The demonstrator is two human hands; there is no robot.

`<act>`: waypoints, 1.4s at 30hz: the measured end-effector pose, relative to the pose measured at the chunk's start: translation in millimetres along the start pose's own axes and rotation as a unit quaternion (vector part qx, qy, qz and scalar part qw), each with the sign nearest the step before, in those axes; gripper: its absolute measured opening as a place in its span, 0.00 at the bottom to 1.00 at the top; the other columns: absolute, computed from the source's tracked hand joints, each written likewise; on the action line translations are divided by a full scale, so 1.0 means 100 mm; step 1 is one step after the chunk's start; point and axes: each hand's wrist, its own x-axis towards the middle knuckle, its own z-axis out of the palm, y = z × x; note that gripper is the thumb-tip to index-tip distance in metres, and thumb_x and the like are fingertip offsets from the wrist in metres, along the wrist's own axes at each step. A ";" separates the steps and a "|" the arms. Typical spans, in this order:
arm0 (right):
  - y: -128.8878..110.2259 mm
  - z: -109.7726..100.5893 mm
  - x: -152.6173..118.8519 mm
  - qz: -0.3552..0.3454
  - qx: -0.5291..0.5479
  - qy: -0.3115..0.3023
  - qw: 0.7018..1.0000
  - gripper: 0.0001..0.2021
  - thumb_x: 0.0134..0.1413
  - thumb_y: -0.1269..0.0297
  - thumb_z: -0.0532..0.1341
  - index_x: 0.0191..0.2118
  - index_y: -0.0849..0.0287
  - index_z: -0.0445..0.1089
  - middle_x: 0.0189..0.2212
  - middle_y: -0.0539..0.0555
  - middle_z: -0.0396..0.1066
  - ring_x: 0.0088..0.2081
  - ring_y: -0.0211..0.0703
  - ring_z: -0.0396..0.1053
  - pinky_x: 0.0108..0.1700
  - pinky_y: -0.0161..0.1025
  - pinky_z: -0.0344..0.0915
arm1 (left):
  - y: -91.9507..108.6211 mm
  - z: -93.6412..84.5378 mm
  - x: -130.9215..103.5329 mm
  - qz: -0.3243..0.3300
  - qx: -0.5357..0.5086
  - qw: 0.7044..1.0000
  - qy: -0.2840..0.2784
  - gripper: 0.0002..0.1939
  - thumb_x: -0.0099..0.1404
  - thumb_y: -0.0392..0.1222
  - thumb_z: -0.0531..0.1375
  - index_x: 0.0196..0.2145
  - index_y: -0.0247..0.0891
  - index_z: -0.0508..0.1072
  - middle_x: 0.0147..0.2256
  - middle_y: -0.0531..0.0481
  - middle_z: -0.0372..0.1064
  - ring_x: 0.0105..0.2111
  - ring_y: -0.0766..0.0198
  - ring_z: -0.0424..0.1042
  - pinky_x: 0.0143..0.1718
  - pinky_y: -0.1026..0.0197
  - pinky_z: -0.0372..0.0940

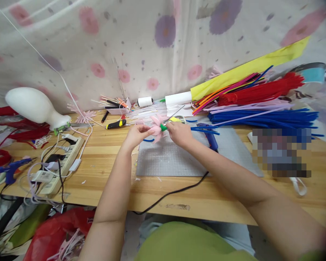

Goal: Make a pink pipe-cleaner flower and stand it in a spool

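Pink flower held in both hands over the mat's far left corner

I have the left hand (136, 136) pinching the petals of a pink flower (158, 135) between thumb and fingers. The right hand (180, 133) has its fingertips drawn together at the green base (163, 127), on the flower's right side. Its curled fingers hide the exact grip from me. The flower sits between the two hands, above the far left part of a grey cutting mat (174, 159) on the wooden tabletop (97, 185). A short blue piece (149, 140) shows just below the left fingers.

To the right of the right hand I see loose blue stems (206, 129) and a blue glue gun (212, 141), which lies on the mat. Beyond these, a thick blue bundle (260, 121) lies in front of a red bundle (258, 92), with a yellow sheet (250, 69) behind.

Left of the mat lies a yellow-and-black handle (116, 124), near the left hand. Farther left, I make out a power strip (63, 163) full of plugs and a white foam form (29, 105) tipped on its side.
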 end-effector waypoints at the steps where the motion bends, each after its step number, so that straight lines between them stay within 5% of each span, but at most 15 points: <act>1: 0.00 0.00 0.01 -0.001 -0.005 0.003 1.000 0.14 0.58 0.70 0.47 0.45 0.56 0.66 0.37 0.56 0.71 0.38 0.42 0.64 0.28 0.35 0.44 | 0.02 -0.01 0.02 0.011 -0.002 1.000 0.011 0.15 0.43 0.48 0.66 0.25 0.33 0.73 0.25 0.50 0.71 0.25 0.68 0.68 0.29 0.65 0.62; 6: -0.06 0.00 0.02 -0.019 -0.024 0.013 0.999 0.15 0.59 0.69 0.46 0.47 0.58 0.66 0.37 0.57 0.71 0.40 0.44 0.63 0.28 0.36 0.46 | 0.15 -0.01 0.08 0.029 0.002 0.999 0.030 0.14 0.47 0.48 0.63 0.23 0.32 0.73 0.22 0.49 0.70 0.23 0.69 0.66 0.27 0.66 0.60; 13: -0.11 0.03 -0.02 -0.029 -0.026 0.013 0.999 0.15 0.60 0.69 0.44 0.45 0.59 0.66 0.38 0.58 0.71 0.42 0.45 0.61 0.30 0.37 0.48 | 0.25 -0.02 0.04 -0.070 0.000 0.997 0.022 0.18 0.49 0.54 0.60 0.24 0.33 0.72 0.23 0.47 0.71 0.24 0.64 0.70 0.20 0.68 0.53; 23: -0.16 -0.10 0.02 -0.040 0.001 -0.077 0.996 0.13 0.55 0.67 0.50 0.46 0.59 0.64 0.41 0.59 0.70 0.42 0.47 0.65 0.32 0.36 0.55 | 0.19 -0.06 0.09 -0.122 0.010 0.990 -0.068 0.11 0.45 0.45 0.63 0.23 0.33 0.73 0.23 0.48 0.71 0.24 0.67 0.69 0.20 0.68 0.50; 33: -0.23 -0.04 0.00 -0.080 -0.011 -0.071 0.994 0.12 0.57 0.71 0.47 0.43 0.60 0.65 0.39 0.59 0.71 0.42 0.47 0.65 0.32 0.36 0.55 | 0.20 0.01 0.08 -0.131 -0.027 0.985 -0.108 0.11 0.43 0.44 0.66 0.20 0.32 0.72 0.19 0.49 0.68 0.19 0.70 0.63 0.22 0.66 0.57; 42: -0.15 -0.01 -0.01 -0.044 0.002 -0.064 0.997 0.14 0.58 0.68 0.47 0.47 0.57 0.63 0.43 0.57 0.70 0.44 0.46 0.63 0.33 0.36 0.55 | 0.25 -0.10 0.04 -0.135 0.018 0.986 -0.097 0.21 0.46 0.57 0.62 0.26 0.34 0.73 0.27 0.46 0.72 0.27 0.64 0.71 0.21 0.68 0.56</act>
